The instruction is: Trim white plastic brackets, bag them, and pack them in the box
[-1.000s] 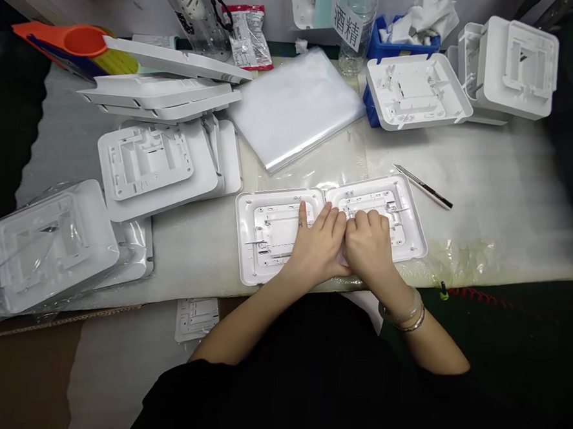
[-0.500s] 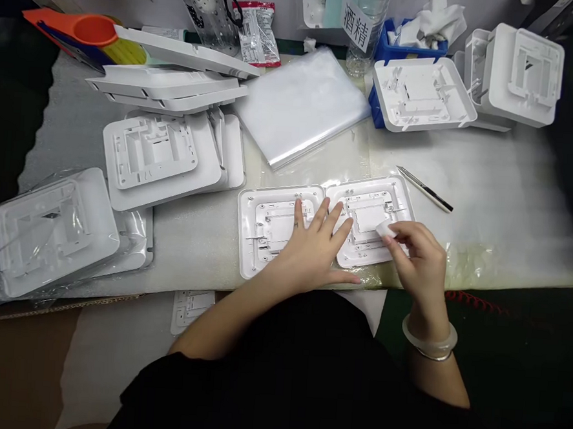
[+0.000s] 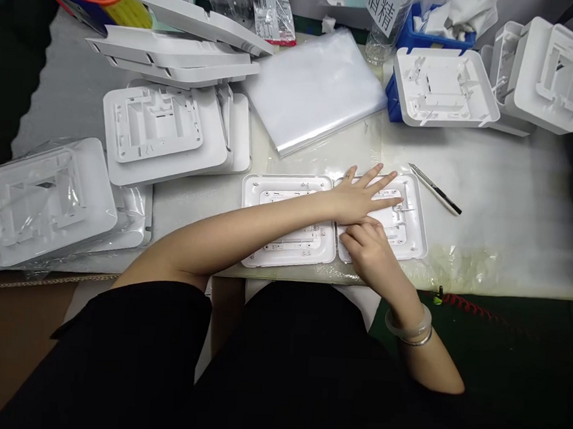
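Two white plastic covers lie side by side, inner face up, at the table's near edge: the left cover (image 3: 268,197) and the right cover (image 3: 411,238). My left hand (image 3: 362,196) reaches across the left cover and lies flat on the right one, fingers spread and holding nothing. Just below it, my right hand (image 3: 369,249) presses on the near-left part of the right cover. Its fingers are curled together, and whatever may be under them is hidden. A pale bangle sits on my right wrist.
A thin dark pen-like tool (image 3: 436,190) lies just right of the covers. A stack of clear bags (image 3: 318,90) is behind them. More white covers are piled at the left (image 3: 165,132), one bagged (image 3: 45,200), and at the back right (image 3: 442,88). A labelled bottle (image 3: 383,13) stands at the back.
My left hand slid from the left cover onto the right one. My right hand, which held a small white pad out to the right, moved back in under my left hand.
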{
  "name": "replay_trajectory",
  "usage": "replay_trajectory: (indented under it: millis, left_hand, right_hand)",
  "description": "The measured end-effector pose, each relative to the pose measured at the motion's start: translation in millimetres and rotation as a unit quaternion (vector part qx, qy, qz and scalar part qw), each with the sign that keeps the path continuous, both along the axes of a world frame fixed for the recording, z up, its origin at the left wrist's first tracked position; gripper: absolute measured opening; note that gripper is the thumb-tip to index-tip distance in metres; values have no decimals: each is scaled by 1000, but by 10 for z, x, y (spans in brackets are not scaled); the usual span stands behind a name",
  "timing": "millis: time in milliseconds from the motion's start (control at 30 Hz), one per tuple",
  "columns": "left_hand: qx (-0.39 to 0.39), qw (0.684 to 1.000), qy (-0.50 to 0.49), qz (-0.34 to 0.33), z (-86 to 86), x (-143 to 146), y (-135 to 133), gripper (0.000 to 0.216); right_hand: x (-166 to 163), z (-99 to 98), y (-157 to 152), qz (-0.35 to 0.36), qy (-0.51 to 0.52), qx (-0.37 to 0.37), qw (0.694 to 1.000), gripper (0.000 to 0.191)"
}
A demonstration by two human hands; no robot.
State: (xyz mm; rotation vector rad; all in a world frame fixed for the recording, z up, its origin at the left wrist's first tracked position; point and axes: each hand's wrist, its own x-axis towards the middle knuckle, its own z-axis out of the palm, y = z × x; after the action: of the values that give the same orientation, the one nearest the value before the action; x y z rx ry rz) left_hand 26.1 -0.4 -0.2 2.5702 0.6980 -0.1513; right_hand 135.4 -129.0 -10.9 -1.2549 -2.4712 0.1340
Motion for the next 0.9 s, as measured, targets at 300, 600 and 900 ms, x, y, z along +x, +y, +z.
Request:
replay_trajectory:
  millis: [300,600,900]
  left_hand:
    - [10,999,-42,-2,-69,-24,13,65]
    - [-2,999,-45,-12,-32,-65,-1,69]
    - [8,998,-55,-13,-2,-91,-36,83]
  right_hand:
    - [151,306,36,79,34,-89,992,26]
    - [554,563,-213,-123,172,-14,977,29]
    - [617,486,-315,-163,139,20,976,34]
